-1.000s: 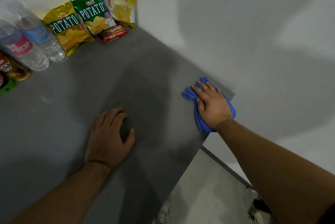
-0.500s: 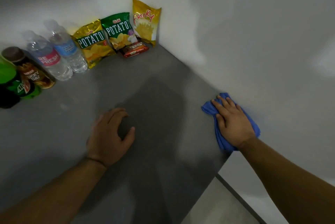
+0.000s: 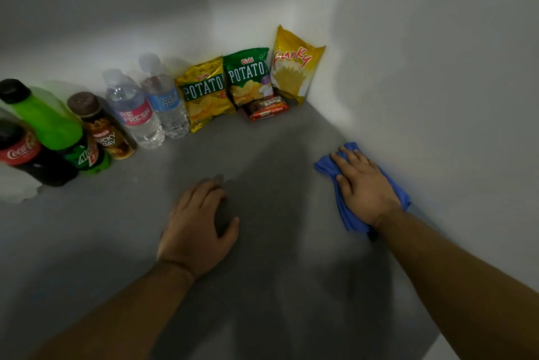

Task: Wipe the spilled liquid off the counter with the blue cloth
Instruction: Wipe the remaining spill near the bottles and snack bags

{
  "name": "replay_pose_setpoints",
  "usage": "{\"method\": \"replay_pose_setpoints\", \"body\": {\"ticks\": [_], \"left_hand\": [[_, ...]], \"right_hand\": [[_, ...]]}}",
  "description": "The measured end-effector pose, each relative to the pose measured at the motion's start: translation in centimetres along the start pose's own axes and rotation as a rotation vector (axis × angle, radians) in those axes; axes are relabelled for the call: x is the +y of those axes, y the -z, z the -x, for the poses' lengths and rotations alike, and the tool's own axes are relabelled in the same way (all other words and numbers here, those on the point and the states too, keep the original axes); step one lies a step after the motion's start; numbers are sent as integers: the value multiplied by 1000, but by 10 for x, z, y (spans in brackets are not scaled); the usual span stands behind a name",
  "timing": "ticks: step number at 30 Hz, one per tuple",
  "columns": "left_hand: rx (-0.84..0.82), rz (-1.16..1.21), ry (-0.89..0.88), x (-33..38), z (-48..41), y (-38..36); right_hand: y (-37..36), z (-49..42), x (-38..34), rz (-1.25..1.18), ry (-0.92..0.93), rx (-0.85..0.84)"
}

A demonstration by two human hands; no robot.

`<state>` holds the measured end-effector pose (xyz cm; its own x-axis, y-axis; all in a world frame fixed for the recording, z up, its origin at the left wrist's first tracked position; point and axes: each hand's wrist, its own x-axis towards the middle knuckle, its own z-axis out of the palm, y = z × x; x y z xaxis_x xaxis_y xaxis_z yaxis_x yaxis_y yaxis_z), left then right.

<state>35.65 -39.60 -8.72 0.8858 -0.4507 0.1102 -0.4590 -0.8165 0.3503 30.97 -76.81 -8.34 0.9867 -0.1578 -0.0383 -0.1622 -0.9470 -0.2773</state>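
Since the earlier frames the right hand (image 3: 360,186) has slid the cloth (image 3: 347,215) along the counter (image 3: 96,243) beside the right wall (image 3: 437,97), away from the counter's near edge and toward the back corner, while the left hand (image 3: 197,227) has stayed planted in the middle. The view now takes in more of the back row.

The right hand lies flat and open on the blue cloth, fingers spread, palm pressing it down; nothing is gripped. The cloth is bunched under the hand, its right edge touching or just beside the wall. The left hand rests open on the bare counter, fingers slightly curled, holding nothing.

No spilled liquid can be made out on the grey surface, which is partly in shadow.

Along the back wall, from left: a cola bottle (image 3: 22,152), a green soda bottle (image 3: 58,132), a brown bottle (image 3: 103,129), two water bottles (image 3: 137,114), a yellow chip bag (image 3: 204,94), a green chip bag (image 3: 248,76) and a yellow bag (image 3: 293,68) in the corner. A small red pack (image 3: 267,108) lies in front of the bags.
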Motion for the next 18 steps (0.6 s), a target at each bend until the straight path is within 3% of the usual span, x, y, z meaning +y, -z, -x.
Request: {"method": "replay_pose_setpoints", "body": {"ticks": [10,18], "left_hand": [[50,10,-7,-2,-2,-6],[66,43,-21,0,-4,-4]], "right_hand": [[-5,-108,-47,65,34,-16],[-11,-137,-67,88,-29,-5]]}}
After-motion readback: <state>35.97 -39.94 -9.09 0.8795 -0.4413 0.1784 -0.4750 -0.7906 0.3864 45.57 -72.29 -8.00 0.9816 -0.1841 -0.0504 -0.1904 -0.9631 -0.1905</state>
